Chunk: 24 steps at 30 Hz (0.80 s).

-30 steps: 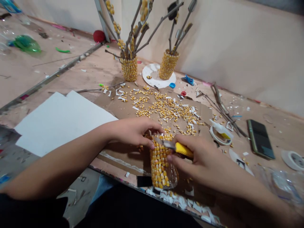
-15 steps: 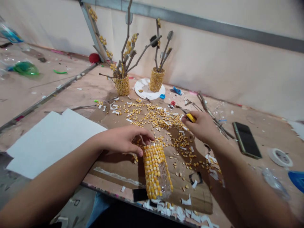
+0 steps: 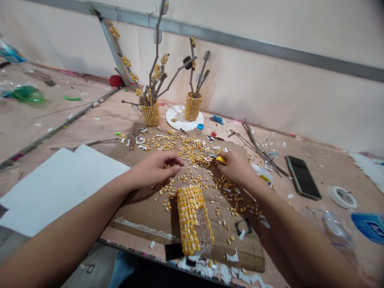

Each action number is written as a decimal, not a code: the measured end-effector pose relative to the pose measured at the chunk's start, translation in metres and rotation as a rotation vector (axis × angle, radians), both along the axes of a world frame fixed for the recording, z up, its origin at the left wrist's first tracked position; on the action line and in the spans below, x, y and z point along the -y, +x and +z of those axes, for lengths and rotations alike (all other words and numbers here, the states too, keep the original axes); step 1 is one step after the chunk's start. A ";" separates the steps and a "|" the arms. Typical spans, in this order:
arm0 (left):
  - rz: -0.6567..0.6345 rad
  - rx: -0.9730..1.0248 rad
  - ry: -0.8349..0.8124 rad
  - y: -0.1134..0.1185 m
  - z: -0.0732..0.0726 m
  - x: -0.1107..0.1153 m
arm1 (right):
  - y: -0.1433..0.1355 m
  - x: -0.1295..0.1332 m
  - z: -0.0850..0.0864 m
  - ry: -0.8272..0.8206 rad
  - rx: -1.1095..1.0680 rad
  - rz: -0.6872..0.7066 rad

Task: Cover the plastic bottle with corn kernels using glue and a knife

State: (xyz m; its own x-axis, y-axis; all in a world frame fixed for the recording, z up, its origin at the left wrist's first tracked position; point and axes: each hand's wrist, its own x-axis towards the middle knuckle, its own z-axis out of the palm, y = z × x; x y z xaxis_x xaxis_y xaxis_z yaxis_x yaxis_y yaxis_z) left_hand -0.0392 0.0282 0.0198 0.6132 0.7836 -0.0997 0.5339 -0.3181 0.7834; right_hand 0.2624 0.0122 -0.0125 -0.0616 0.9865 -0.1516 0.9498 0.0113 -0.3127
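Observation:
A clear plastic cup or bottle piece covered in corn kernels [image 3: 190, 218] rests on the cardboard sheet [image 3: 144, 212]; a strip of its right side is bare. My left hand [image 3: 162, 167] hovers just beyond its top, fingers loosely curled and apart, with nothing in them. My right hand [image 3: 235, 168] is closed around the yellow handle of a utility knife [image 3: 221, 160], whose thin metal blade points left over the scattered corn kernels [image 3: 195, 154]. Part of the handle is hidden by my fingers.
Behind stand two kernel-covered pots with twigs [image 3: 151, 115] [image 3: 193, 107], one on a white ring [image 3: 174, 120]. White sheets [image 3: 63, 180] lie left. To the right are a phone [image 3: 303, 177], a tape roll [image 3: 343, 197], loose branches [image 3: 255, 140] and a white bottle [image 3: 264, 175].
My left hand has let go of the kernel-covered cup and moved away from its rim. My right hand has shifted left with the utility knife, uncovering a white bottle behind it.

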 end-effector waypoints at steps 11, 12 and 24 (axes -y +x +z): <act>0.088 -0.470 0.357 -0.008 -0.006 -0.009 | -0.001 0.001 0.007 0.030 -0.038 0.025; 0.071 -0.492 0.357 -0.007 -0.006 -0.010 | -0.001 0.001 0.007 0.033 -0.039 0.028; 0.005 -0.576 0.412 0.005 -0.012 -0.004 | -0.005 0.005 0.016 0.047 -0.050 0.029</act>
